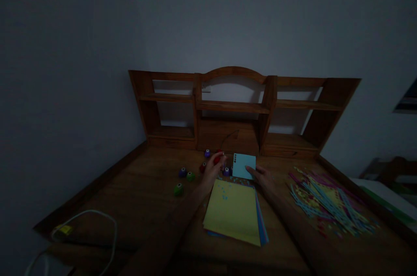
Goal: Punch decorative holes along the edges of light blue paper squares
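Observation:
My left hand [211, 170] is closed around a small red craft punch [217, 160]. Pinched in my right hand [262, 177] is a light blue square of paper [241, 164], with a row of small punched holes down its left edge. Below both hands lies a stack of coloured paper [233, 213], yellow on top, with tiny blue punched bits [224, 198] scattered over it. A purple punch [226, 172] and a dark red punch [203, 167] stand close to my left hand.
More punches stand to the left, including a green punch [178, 189] and a dark blue one [183, 172]. Paper strips and scraps [329, 200] are heaped on the right. A wooden shelf unit [233, 106] backs the desk. A white cable [114, 228] loops at the lower left.

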{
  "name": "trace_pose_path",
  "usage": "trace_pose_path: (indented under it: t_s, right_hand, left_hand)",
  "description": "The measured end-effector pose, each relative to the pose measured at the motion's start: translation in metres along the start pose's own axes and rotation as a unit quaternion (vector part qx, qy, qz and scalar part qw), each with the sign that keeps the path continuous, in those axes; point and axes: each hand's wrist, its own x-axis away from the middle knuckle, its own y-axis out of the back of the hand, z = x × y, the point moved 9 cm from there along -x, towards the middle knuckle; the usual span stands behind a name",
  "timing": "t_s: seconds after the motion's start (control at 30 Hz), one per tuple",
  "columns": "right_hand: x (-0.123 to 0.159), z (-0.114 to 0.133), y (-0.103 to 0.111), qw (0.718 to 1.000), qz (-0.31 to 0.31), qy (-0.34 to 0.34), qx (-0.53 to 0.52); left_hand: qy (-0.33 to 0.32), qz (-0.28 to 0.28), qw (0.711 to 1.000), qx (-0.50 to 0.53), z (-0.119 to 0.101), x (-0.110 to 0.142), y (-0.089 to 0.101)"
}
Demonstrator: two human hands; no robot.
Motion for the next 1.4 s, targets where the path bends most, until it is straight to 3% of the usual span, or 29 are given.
trace_pose_path:
  t_s: [0.13,0.3,0.47,0.6,0.77,1.13,1.27,1.4]
  right_hand:
    - [-0.001,-0.001,0.002,1.0,-0.006,0.006,0.005]
    - [0.004,0.007,0.0,1.0,-0.013,0.0,-0.015]
    - [0.008,0.018,0.003,1.0,-0.022,0.01,-0.015]
    - [0.005,0.014,0.011,0.999,-0.037,0.023,-0.014]
    - [0.003,0.009,0.008,0.996,-0.022,0.009,-0.081]
    - [0.004,0.014,0.02,0.978,-0.071,0.0,-0.195]
    - [0.003,0.015,0.022,0.983,-0.075,0.008,-0.165]
    - [0.006,0.024,0.017,0.996,-0.058,0.037,-0.049]
  left_hand:
    - [-0.043,0.006,0.997,-0.058,-0.003,-0.002,0.005]
    - [-0.061,-0.009,0.998,-0.028,-0.002,-0.004,0.011]
    - [-0.031,-0.006,0.999,-0.004,0.004,-0.004,0.01]
    - [-0.031,0.018,0.998,-0.049,0.0,-0.002,0.004]
    - [-0.021,0.029,0.997,-0.064,0.001,-0.005,0.002]
    - [-0.012,0.033,0.997,-0.072,0.011,-0.008,0.006]
    - [-0.044,0.045,0.996,-0.06,0.0,-0.006,0.0]
    - [-0.045,0.057,0.997,-0.023,-0.002,-0.005,-0.003]
